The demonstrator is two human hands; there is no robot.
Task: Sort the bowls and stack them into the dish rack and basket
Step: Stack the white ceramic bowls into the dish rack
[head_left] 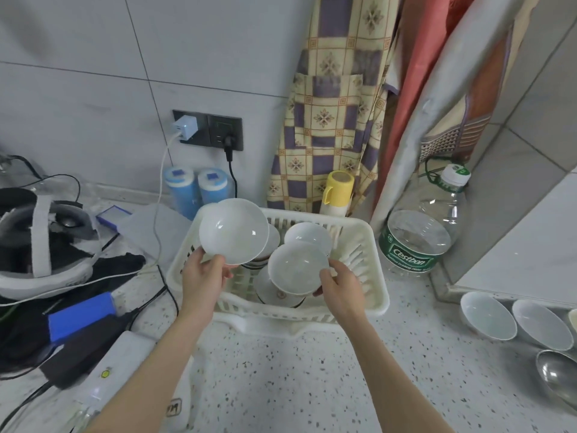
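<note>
A white plastic dish rack [371, 276] stands on the speckled counter, holding several white bowls. My left hand [203, 276] grips the rim of a large white bowl [234, 232], tilted up over the rack's left side. My right hand [340, 285] holds a second white bowl [296, 267] by its right rim above a stack of bowls [274, 295] inside the rack. Another white bowl [307, 234] sits deeper in the rack. Two white bowls [487, 317] [540, 323] lie on the counter at the far right.
A large water bottle [421, 232] stands right of the rack, a yellow cup [338, 189] behind it. A steel ladle [557, 373] lies at the right edge. A headset [40, 245], cables, a blue box [82, 317] and a black adapter [84, 351] crowd the left counter.
</note>
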